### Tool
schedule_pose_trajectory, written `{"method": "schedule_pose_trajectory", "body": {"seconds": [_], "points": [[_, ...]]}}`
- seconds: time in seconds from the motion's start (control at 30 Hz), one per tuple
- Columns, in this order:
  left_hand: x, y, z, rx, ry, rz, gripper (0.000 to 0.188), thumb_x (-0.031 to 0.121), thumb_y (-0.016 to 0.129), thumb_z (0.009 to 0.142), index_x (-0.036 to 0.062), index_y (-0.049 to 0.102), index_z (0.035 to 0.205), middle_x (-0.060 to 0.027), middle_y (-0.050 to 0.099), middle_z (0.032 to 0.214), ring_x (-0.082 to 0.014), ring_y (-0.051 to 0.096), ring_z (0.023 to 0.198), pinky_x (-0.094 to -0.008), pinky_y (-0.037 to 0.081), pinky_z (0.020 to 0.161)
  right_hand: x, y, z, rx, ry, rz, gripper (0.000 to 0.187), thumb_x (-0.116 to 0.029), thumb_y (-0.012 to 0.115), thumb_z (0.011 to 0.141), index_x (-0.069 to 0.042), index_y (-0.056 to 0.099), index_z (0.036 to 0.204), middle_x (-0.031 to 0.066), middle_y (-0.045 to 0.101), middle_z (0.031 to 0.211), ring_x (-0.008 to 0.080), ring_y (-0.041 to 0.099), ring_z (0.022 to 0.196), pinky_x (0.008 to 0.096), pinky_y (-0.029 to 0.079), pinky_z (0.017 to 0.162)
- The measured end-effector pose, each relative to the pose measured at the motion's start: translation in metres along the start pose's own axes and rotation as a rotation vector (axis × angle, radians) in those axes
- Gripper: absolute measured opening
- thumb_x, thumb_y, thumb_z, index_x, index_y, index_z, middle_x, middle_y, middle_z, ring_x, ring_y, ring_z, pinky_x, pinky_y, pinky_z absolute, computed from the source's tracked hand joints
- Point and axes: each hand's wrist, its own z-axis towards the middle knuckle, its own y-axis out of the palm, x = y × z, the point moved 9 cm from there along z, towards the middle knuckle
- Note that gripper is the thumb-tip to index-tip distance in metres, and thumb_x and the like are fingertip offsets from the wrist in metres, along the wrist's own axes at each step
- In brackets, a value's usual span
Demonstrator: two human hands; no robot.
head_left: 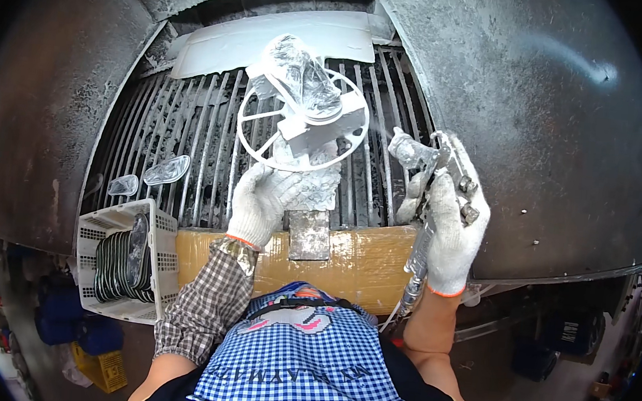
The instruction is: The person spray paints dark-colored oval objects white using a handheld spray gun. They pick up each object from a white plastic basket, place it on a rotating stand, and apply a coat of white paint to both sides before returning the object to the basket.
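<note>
My left hand [256,204], in a white knit glove, is at the near rim of a white spoked wheel [244,139], its thumb against the rim and its fingers curled beneath. On the wheel stands a tilted oval piece [301,76] wrapped in clear, shiny film. Below the wheel is a powder-crusted support [314,190] with a bare metal plate [309,235] in front. My right hand [457,220], gloved too, is closed around a crusted spray gun [414,152]. Its nozzle points left at the wheel, and a faint mist shows between them.
Dusty metal bars [211,145] form the booth floor, between steel walls [541,128]. Two oval film-covered pieces [167,170] lie on the bars at left. A white crate [167,252] holds several dark oval plates [121,263]. A tape-wrapped beam [361,261] runs along the front.
</note>
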Motion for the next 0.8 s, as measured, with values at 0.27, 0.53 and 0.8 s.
{"method": "schedule_pose_trajectory", "body": {"seconds": [0.27,0.53,0.8], "points": [[0.026,-0.023,0.005,0.010,0.064,0.057,0.053,0.035,0.057,0.105,-0.0047,0.056,0.141,-0.0282,0.062,0.141,-0.0420,0.063,0.129,-0.0526,0.051,0.111,0.008,0.009,-0.001,-0.060,0.022,0.064,0.051,-0.005,0.064,0.106,0.006,0.051,0.154,0.0093,0.074,0.103,0.0079,0.065,0.078,0.0240,0.055,0.069],[0.056,-0.019,0.009,0.008,0.125,0.135,0.061,0.042,0.050,0.108,-0.0043,0.046,0.148,-0.0310,0.050,0.156,-0.0453,0.054,0.142,-0.0541,0.051,0.111,0.022,0.018,0.001,-0.149,0.062,0.085,0.056,-0.008,0.066,0.106,0.008,0.045,0.156,0.0093,0.073,0.102,0.0090,0.067,0.078,0.0229,0.055,0.067],[0.087,-0.021,0.020,-0.035,0.198,0.102,0.044,0.038,0.055,0.107,-0.0014,0.051,0.127,-0.0375,0.046,0.155,-0.0513,0.052,0.142,-0.0574,0.051,0.111,0.041,0.046,0.013,-0.228,0.041,0.083,0.053,-0.007,0.065,0.105,0.006,0.050,0.154,0.0043,0.070,0.094,0.0061,0.063,0.070,0.0236,0.055,0.062]]}}
